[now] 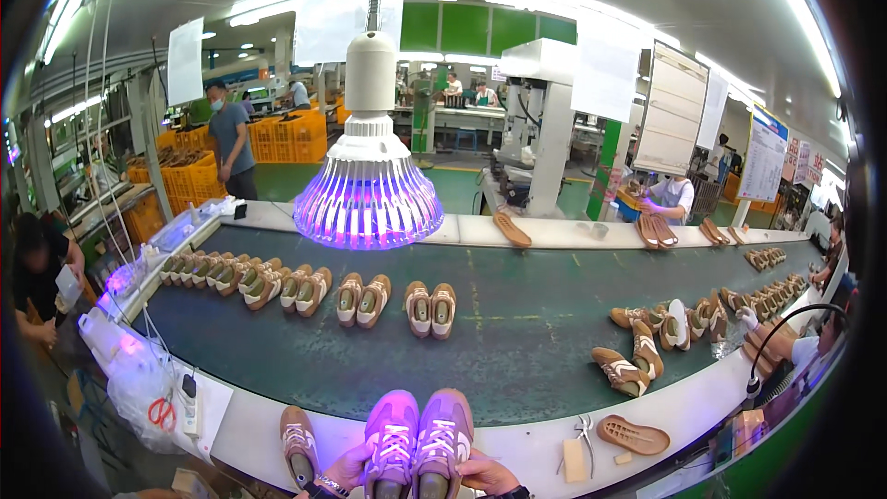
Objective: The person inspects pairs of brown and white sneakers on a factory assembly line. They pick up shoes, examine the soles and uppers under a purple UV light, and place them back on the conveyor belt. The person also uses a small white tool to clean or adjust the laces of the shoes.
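Observation:
At the lower edge, I hold up a pair of brown and cream lace-up sneakers side by side, toes pointing away, tinted purple by light. My left hand (346, 469) grips the left sneaker (390, 439) at its outer side. My right hand (490, 474) does the same with the right sneaker (446, 434). Beside my left hand, a single brown sneaker (297, 439) rests on the white ledge (249, 430). Above and beyond the pair hangs a finned lamp (370, 194) glowing purple.
Rows of sneakers (430, 310) stand on the dark green conveyor belt (517, 342). Right of me lie pliers (584, 430), a pale block (574, 460) and a brown sole (633, 435). A clear plastic bag (139, 397) and red scissors (162, 414) are at left. Co-workers are nearby.

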`<action>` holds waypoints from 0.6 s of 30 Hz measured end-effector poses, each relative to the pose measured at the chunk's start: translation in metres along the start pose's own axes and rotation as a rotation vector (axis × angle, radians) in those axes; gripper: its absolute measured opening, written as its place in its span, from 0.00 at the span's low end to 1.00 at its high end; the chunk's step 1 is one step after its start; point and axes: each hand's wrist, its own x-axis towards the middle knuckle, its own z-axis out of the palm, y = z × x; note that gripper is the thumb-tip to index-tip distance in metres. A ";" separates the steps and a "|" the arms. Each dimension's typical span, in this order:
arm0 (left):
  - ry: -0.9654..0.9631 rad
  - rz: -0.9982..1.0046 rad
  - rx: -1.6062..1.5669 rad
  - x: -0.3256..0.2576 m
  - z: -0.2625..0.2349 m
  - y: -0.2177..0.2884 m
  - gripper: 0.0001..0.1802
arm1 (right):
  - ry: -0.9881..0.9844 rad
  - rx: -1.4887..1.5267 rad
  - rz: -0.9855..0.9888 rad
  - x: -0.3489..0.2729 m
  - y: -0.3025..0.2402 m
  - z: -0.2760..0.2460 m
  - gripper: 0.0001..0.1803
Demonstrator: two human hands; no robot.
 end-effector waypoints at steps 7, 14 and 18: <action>0.136 0.083 -0.006 -0.004 0.019 -0.002 0.27 | 0.221 -0.066 -0.012 0.001 -0.003 -0.033 0.28; 0.217 0.453 -0.160 0.009 0.031 0.017 0.23 | 0.454 0.104 -0.437 0.016 -0.027 -0.011 0.19; 0.287 0.431 -0.218 0.012 0.042 0.019 0.23 | 0.632 0.108 -0.513 0.015 -0.025 -0.005 0.21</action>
